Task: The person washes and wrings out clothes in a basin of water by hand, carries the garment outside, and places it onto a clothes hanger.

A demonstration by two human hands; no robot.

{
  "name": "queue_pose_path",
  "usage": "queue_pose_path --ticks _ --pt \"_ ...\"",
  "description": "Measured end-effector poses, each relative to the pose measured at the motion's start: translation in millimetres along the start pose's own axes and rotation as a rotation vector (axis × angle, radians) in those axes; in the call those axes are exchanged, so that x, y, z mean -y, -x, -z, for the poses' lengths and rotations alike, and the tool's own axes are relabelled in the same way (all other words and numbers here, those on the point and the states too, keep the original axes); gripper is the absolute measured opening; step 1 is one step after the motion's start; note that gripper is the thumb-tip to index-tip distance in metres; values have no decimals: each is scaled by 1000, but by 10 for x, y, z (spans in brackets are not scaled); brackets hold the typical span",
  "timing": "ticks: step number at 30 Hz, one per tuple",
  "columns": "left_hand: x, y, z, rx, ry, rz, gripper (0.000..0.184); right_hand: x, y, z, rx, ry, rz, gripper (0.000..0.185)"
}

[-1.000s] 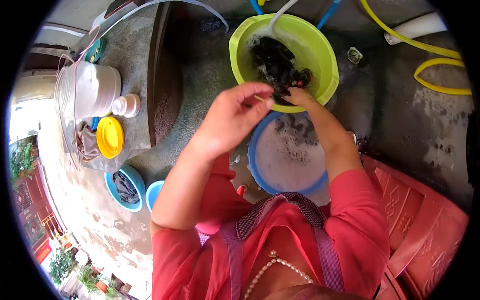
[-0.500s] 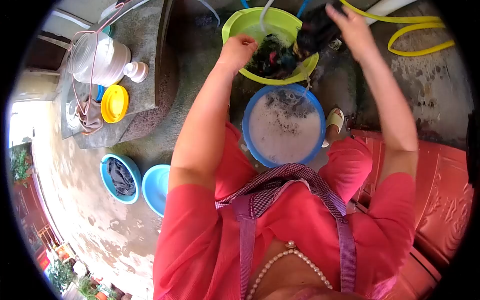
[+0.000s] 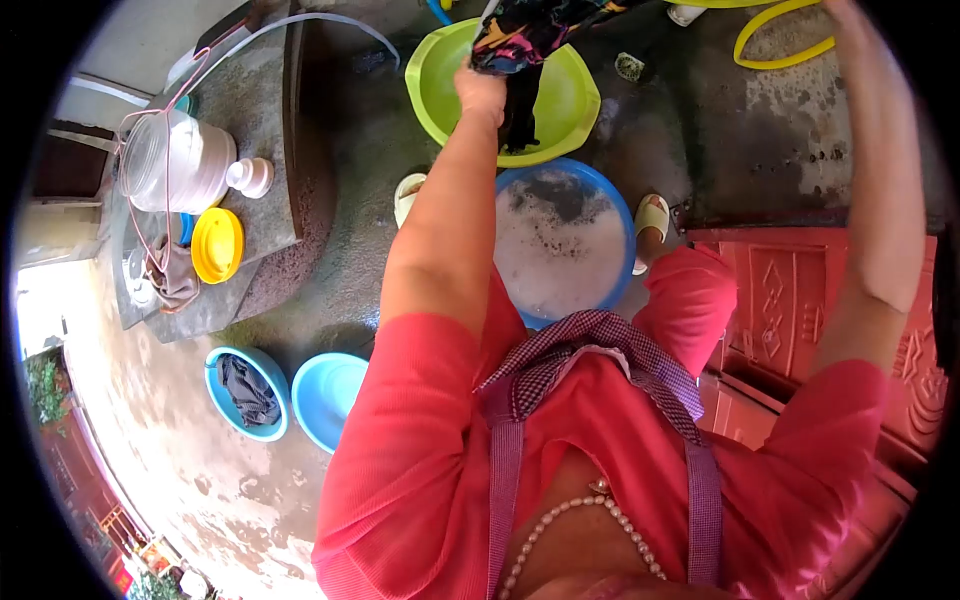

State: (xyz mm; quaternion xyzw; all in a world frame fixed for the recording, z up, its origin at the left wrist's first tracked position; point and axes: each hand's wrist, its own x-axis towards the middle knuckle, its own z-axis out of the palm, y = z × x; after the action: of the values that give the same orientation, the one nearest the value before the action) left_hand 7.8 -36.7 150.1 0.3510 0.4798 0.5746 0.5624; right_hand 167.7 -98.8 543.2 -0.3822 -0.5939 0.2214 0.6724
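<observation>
A wet dark garment [image 3: 525, 35] with a colourful print is stretched above the lime-green basin [image 3: 585, 105]. My left hand [image 3: 482, 92] is closed on its near end, and a black part hangs down into the basin. From there the cloth runs to the upper right and leaves the picture at the top edge. My right hand [image 3: 842, 10] is raised at the top right corner; only its wrist end shows, and its fingers are cut off. Below the green basin stands a blue basin [image 3: 628, 225] of grey, foamy water, between my feet.
On a stone ledge [image 3: 270, 110] at left are a clear tub [image 3: 185, 160], a yellow lid [image 3: 217, 246] and a pink wire hanger [image 3: 168, 190]. Two light-blue basins [image 3: 330, 395] sit on the ground, one holding dark cloth [image 3: 248, 390]. A yellow hose [image 3: 770, 55] lies at upper right.
The garment has been lifted out of the green basin and stretched toward the upper right. My right hand has moved up and right to the picture's edge.
</observation>
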Motion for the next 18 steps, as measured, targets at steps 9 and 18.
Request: queue_pose_path --ticks 9,18 --pt "-417 -66 24 -575 422 297 61 -2375 1220 1095 51 157 -784 47" --pt "-127 -47 15 -509 54 367 88 -3365 2998 715 352 -38 -1208 84"
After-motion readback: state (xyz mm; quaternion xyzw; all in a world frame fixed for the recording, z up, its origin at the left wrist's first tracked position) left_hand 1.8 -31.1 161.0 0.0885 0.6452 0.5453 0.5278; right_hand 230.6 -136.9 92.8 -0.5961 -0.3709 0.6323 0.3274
